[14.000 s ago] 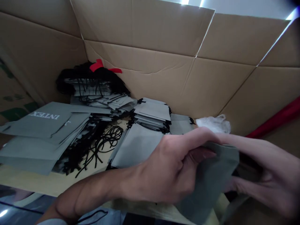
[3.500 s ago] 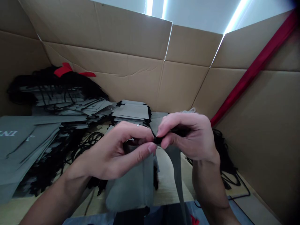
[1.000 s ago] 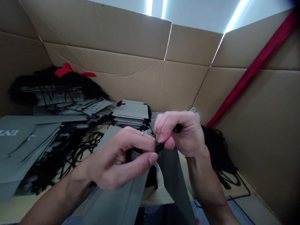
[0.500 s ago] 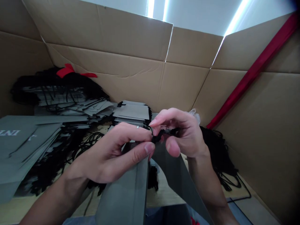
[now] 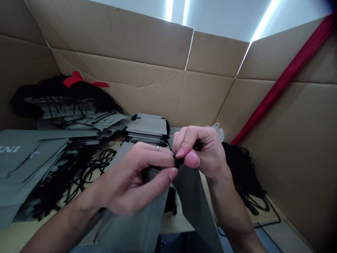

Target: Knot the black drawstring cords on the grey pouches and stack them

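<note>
Fingertips of both hands meet at a dark bunch of black cord [image 5: 179, 162], near the middle of the view. My left hand [image 5: 131, 179], with a ring on one finger, pinches the cord from the left between thumb and fingers. From the right, my right hand [image 5: 206, 149] is closed on the same cord, thumb against forefinger. A grey paper bag [image 5: 131, 228] hangs open below the hands, one panel under my left hand and the other [image 5: 193, 200] slanting down beside my right wrist. The cord's exact shape is partly hidden by the fingers.
Printed grey bags [image 5: 34, 165] with black cords spread across the left. A tall pile [image 5: 68, 109] stands behind them, and a neater stack [image 5: 147, 126] at the back centre. Black cords [image 5: 243, 172] lie heaped at right. Cardboard walls [image 5: 131, 70] enclose the table; a red strip [image 5: 281, 80] crosses the right one.
My right hand's fingers, spread around the cord earlier, have closed into a pinch against my left fingertips. The bag's left panel has swung slightly left.
</note>
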Demonstrator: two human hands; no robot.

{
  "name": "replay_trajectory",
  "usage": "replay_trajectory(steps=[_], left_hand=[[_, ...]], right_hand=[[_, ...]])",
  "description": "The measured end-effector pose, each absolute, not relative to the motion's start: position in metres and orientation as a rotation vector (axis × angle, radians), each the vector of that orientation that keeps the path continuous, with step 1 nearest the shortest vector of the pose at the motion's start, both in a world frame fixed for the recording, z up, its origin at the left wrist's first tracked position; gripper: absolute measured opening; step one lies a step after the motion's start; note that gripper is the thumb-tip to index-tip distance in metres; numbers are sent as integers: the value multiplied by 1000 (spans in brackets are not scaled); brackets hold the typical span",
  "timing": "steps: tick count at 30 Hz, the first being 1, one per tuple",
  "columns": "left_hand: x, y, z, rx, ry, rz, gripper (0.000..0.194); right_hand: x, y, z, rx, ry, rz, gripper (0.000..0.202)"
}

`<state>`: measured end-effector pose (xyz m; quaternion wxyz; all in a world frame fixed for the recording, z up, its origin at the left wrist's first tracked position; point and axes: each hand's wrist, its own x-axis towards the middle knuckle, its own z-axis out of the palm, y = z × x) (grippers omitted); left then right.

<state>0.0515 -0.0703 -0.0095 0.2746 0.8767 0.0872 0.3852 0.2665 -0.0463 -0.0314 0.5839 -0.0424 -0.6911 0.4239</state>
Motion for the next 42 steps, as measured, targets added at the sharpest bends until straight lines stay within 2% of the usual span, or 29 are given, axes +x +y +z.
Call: replay_trajectory(steps=[7, 10, 16, 19, 23, 28, 32, 38, 42], left_hand=[[50, -71, -14, 2330, 189, 1053, 31], [48, -73, -17, 2241, 249, 1142, 24], [50, -69, -12, 2382, 280, 1060, 30], [54, -65, -13, 2488, 421, 1298, 31], [57, -63, -22, 2661, 506, 1505, 29], [60, -61, -25, 2719, 480, 1465, 21], [62, -60, -24, 2526, 505, 1420, 9], [60, -58, -28, 2455, 527, 1400, 23], [58, -56, -30, 2542, 504, 1440, 13]], right_hand=[[262, -50, -32, -40, -1581, 1061, 23], [259, -53, -32, -22, -1598, 1026, 22], [266, -55, -24, -173, -1633, 869, 21], [275, -61, -17, -385, -1673, 798, 27], [280, -72, -9, -570, -1695, 659, 22], [276, -77, -11, -628, -1698, 611, 20], [276, -76, -13, -580, -1717, 606, 17], [284, -76, -11, -593, -1851, 504, 13], [285, -82, -9, -686, -1875, 440, 5]])
